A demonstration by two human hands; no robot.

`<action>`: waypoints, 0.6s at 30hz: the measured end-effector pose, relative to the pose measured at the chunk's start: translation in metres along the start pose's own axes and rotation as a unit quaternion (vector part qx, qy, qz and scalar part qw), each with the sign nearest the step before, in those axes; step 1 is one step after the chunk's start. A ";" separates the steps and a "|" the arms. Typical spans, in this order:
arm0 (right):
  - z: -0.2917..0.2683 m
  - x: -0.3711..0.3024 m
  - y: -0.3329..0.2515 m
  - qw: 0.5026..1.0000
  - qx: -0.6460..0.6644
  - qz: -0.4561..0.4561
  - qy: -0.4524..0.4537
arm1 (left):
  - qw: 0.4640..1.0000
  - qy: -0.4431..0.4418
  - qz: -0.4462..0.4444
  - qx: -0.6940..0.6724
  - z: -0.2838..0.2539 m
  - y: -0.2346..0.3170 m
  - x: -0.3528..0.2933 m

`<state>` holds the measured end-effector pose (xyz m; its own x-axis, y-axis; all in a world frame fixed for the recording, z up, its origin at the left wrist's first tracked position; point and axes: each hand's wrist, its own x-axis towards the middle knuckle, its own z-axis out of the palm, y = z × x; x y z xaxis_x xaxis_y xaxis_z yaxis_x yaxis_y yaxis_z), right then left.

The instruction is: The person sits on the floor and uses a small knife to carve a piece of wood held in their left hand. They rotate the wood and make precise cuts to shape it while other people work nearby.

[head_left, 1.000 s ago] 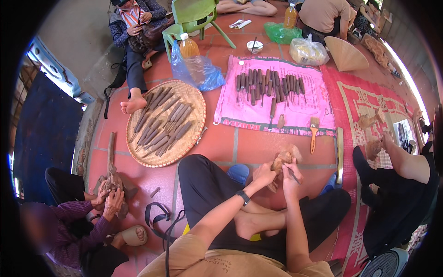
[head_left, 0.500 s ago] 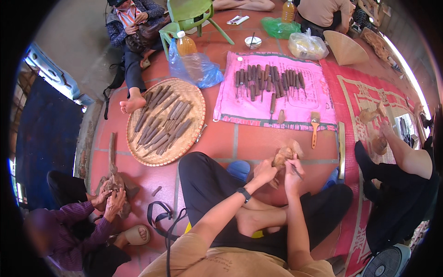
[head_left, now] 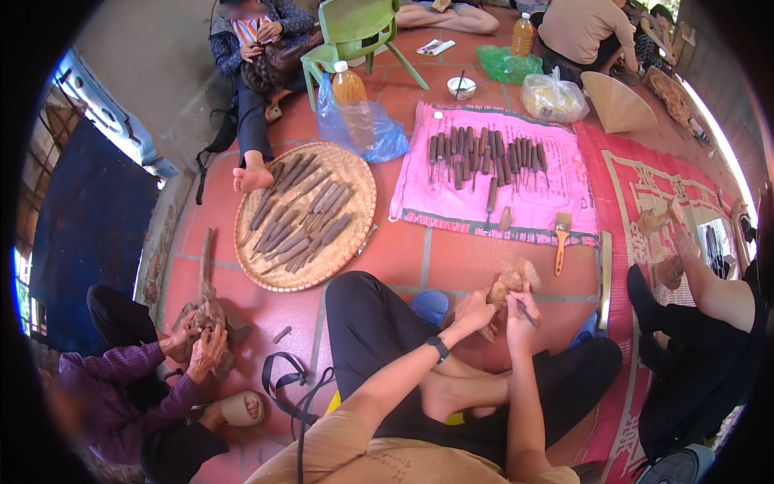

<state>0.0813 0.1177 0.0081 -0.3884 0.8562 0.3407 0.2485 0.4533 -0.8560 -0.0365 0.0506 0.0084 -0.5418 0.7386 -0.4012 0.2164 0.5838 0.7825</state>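
Observation:
In front of my crossed legs, my left hand (head_left: 474, 313) is closed around the lower side of a light brown wood carving (head_left: 509, 281) with a lumpy, rounded shape. My right hand (head_left: 522, 308) grips a slim, dark carving tool (head_left: 528, 315), its far part hidden by the fingers and touching or nearly touching the wood. Beyond the carving, a flat paintbrush (head_left: 561, 246) lies at the edge of a pink cloth (head_left: 403, 189). Rows of dark-handled carving tools (head_left: 492, 157) rest on that cloth.
A round woven tray (head_left: 355, 250) with many more tools sits ahead to the left. At lower left a co-worker's hands (head_left: 197, 347) hold a root-like piece of wood. A blue slipper (head_left: 430, 306) lies by my knee, a red mat (head_left: 617, 355) to the right.
The whole view has shifted slightly, moving the scene right and a little down. My hands keep their hold on the carving and the tool; the right hand's angle differs slightly.

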 end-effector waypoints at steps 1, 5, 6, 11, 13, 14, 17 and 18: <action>0.003 -0.003 -0.002 1.000 -0.018 -0.020 -0.003 | 1.000 0.002 0.003 0.005 0.002 -0.004 0.001; 0.001 -0.002 0.004 0.999 0.020 0.042 0.006 | 1.000 0.003 0.002 0.016 0.005 -0.001 0.001; -0.001 -0.002 0.008 0.997 0.043 0.057 0.027 | 1.000 0.001 0.002 0.016 0.005 0.001 -0.002; 0.004 -0.005 -0.005 0.999 0.014 0.044 -0.003 | 0.999 0.030 -0.004 0.023 0.009 -0.007 0.002; 0.005 -0.003 -0.007 0.999 -0.023 0.016 -0.015 | 0.999 0.037 0.002 0.028 0.012 -0.010 0.004; 0.003 -0.003 0.000 0.999 0.019 0.036 -0.008 | 0.999 0.039 0.005 0.030 0.012 -0.009 0.004; 0.002 0.002 0.011 0.989 0.126 0.068 0.025 | 1.000 0.001 0.005 0.024 0.001 0.007 -0.004; 0.001 0.000 0.010 0.991 0.110 0.072 0.023 | 1.000 -0.004 0.001 0.016 0.000 0.006 -0.005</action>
<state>0.0827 0.1214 -0.0008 -0.3206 0.9209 0.2217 0.0971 0.2647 -0.9594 -0.0326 0.0506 0.0151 -0.5344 0.7424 -0.4041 0.2438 0.5931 0.7673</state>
